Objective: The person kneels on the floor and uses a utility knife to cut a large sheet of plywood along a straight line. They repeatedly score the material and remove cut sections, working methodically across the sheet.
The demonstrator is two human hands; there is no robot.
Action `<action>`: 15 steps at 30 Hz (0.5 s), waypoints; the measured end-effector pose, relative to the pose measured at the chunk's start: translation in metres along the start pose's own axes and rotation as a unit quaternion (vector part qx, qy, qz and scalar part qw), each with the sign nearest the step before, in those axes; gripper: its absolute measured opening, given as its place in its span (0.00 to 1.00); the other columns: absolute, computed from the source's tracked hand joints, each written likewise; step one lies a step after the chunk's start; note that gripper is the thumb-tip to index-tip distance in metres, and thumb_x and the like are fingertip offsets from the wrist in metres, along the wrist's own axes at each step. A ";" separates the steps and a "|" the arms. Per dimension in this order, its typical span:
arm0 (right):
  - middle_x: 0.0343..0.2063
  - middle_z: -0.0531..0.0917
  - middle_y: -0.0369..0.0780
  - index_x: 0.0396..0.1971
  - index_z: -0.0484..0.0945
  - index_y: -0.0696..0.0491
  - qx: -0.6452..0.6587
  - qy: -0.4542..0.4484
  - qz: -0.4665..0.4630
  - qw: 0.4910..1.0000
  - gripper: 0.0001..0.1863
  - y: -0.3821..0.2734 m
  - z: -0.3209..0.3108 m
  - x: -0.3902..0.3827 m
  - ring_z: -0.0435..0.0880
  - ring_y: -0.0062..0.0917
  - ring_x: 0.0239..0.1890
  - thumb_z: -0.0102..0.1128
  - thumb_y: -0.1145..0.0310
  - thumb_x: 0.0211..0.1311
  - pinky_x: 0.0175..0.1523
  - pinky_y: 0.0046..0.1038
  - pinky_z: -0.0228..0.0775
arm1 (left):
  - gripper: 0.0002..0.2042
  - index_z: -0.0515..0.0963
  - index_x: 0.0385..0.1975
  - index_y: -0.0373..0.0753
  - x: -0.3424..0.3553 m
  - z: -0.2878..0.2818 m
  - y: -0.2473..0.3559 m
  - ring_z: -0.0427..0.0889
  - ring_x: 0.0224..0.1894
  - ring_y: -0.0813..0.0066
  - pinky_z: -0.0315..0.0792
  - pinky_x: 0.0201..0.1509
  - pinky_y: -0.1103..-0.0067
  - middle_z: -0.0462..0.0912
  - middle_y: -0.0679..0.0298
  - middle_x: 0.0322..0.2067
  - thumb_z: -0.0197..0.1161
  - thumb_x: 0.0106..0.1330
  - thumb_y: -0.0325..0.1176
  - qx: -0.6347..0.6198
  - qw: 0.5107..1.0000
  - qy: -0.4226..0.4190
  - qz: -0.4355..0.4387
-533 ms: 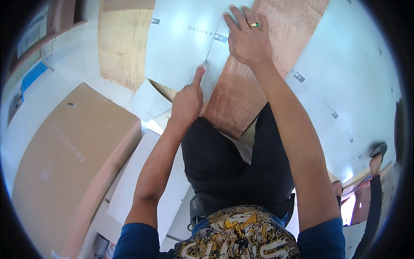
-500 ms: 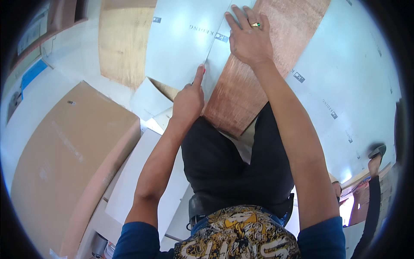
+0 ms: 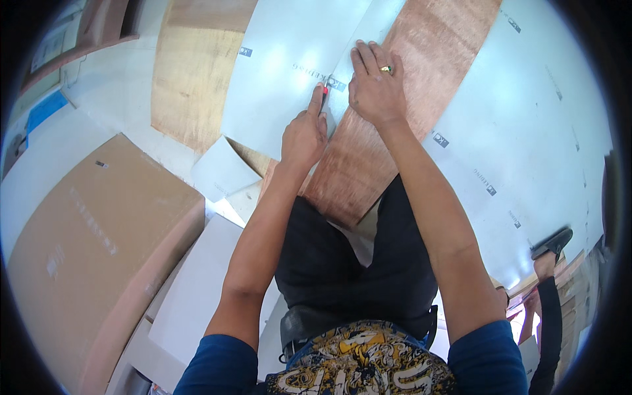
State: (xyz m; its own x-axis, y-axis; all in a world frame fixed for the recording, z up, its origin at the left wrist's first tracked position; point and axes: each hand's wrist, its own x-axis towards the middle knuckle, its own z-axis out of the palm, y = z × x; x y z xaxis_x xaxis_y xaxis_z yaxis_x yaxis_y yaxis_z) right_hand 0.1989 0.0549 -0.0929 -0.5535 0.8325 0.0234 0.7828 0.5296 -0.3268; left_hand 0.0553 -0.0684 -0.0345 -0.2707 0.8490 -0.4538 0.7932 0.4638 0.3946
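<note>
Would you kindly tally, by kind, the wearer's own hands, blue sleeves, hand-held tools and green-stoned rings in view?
Hands: 2 (left hand, right hand)
Blue sleeves: 2 (left sleeve, right sleeve)
Hand-held tools: 1 (red-and-black cutter)
Green-stoned rings: 1 (green-stoned ring on the right hand)
Total: 6

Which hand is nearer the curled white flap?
Left. The left hand is to the right of the curled white flap; the right hand is farther right and higher in view, partly over the reddish wood board.
</note>
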 end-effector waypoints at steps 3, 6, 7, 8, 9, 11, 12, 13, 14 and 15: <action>0.73 0.70 0.36 0.69 0.75 0.52 0.004 -0.001 0.006 1.000 0.30 -0.002 0.001 -0.002 0.61 0.29 0.78 0.59 0.63 0.66 0.82 0.48 0.46 | 0.32 0.59 0.81 0.45 0.003 0.001 0.000 0.87 0.42 0.37 0.78 0.47 0.54 0.87 0.39 0.40 0.57 0.77 0.30 -0.004 1.000 -0.003 0.000; 0.74 0.70 0.35 0.69 0.76 0.52 0.008 -0.001 0.010 1.000 0.31 -0.002 -0.001 -0.001 0.61 0.29 0.78 0.59 0.62 0.66 0.82 0.48 0.47 | 0.32 0.58 0.81 0.45 0.004 0.004 -0.009 0.87 0.42 0.39 0.79 0.47 0.54 0.87 0.40 0.41 0.56 0.77 0.30 -0.020 0.999 0.013 0.030; 0.74 0.70 0.35 0.69 0.75 0.52 0.006 0.000 0.008 1.000 0.31 -0.002 -0.001 0.000 0.61 0.29 0.78 0.60 0.62 0.66 0.82 0.48 0.47 | 0.32 0.58 0.81 0.45 0.005 0.005 -0.013 0.87 0.40 0.40 0.79 0.47 0.55 0.87 0.42 0.39 0.56 0.77 0.31 -0.019 0.999 0.021 0.043; 0.74 0.70 0.35 0.69 0.75 0.52 0.004 0.001 0.007 1.000 0.31 -0.002 -0.002 0.000 0.61 0.29 0.78 0.60 0.62 0.66 0.82 0.49 0.47 | 0.32 0.57 0.81 0.45 0.005 0.007 -0.016 0.87 0.38 0.42 0.79 0.46 0.55 0.86 0.43 0.38 0.56 0.78 0.32 -0.018 0.998 0.030 0.056; 0.74 0.70 0.35 0.69 0.75 0.52 0.004 0.000 0.007 1.000 0.31 -0.002 -0.001 -0.001 0.62 0.28 0.78 0.60 0.62 0.66 0.82 0.49 0.47 | 0.32 0.58 0.81 0.45 0.004 0.012 -0.020 0.87 0.38 0.42 0.79 0.46 0.55 0.86 0.43 0.38 0.56 0.78 0.32 -0.038 0.996 0.051 0.069; 0.74 0.70 0.35 0.69 0.75 0.52 0.004 -0.002 0.010 1.000 0.31 -0.002 0.002 -0.001 0.62 0.28 0.78 0.60 0.62 0.66 0.82 0.49 0.47 | 0.32 0.58 0.81 0.45 0.004 0.016 -0.023 0.87 0.38 0.42 0.79 0.45 0.56 0.87 0.44 0.38 0.56 0.78 0.32 -0.077 0.988 0.094 0.097; 0.74 0.69 0.35 0.69 0.75 0.52 0.004 -0.002 0.010 1.000 0.31 -0.002 0.003 -0.001 0.62 0.28 0.78 0.59 0.62 0.66 0.82 0.49 0.47 | 0.32 0.58 0.81 0.44 0.005 0.016 -0.022 0.87 0.38 0.42 0.79 0.45 0.56 0.87 0.44 0.39 0.56 0.78 0.31 -0.071 0.990 0.086 0.090; 0.74 0.69 0.35 0.69 0.75 0.53 0.005 -0.002 0.010 1.000 0.31 -0.001 0.003 -0.001 0.62 0.28 0.78 0.59 0.62 0.66 0.82 0.50 0.47 | 0.32 0.58 0.81 0.44 0.007 0.018 -0.020 0.87 0.38 0.42 0.79 0.45 0.56 0.87 0.43 0.39 0.56 0.78 0.31 -0.065 0.991 0.078 0.083; 0.74 0.69 0.35 0.69 0.75 0.53 0.004 -0.002 0.008 1.000 0.30 0.001 0.002 -0.001 0.62 0.28 0.78 0.59 0.62 0.66 0.82 0.50 0.47 | 0.32 0.59 0.81 0.44 0.009 0.017 -0.015 0.87 0.38 0.42 0.79 0.45 0.57 0.87 0.43 0.39 0.56 0.78 0.31 -0.060 0.993 0.071 0.075; 0.74 0.69 0.35 0.69 0.75 0.52 0.005 -0.003 0.009 1.000 0.31 0.001 0.002 0.000 0.62 0.28 0.78 0.59 0.62 0.66 0.82 0.50 0.47 | 0.32 0.59 0.81 0.44 0.012 0.015 -0.013 0.87 0.38 0.42 0.79 0.45 0.56 0.87 0.43 0.39 0.56 0.78 0.31 -0.061 0.994 0.062 0.070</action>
State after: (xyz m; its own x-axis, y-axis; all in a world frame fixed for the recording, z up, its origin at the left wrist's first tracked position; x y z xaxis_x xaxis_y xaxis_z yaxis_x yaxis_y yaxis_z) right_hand 0.1990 0.0544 -0.0953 -0.5404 0.8414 0.0119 0.7900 0.5122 -0.3370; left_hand 0.0498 -0.0679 -0.0572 -0.2328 0.9288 -0.2882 0.7585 0.3589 0.5439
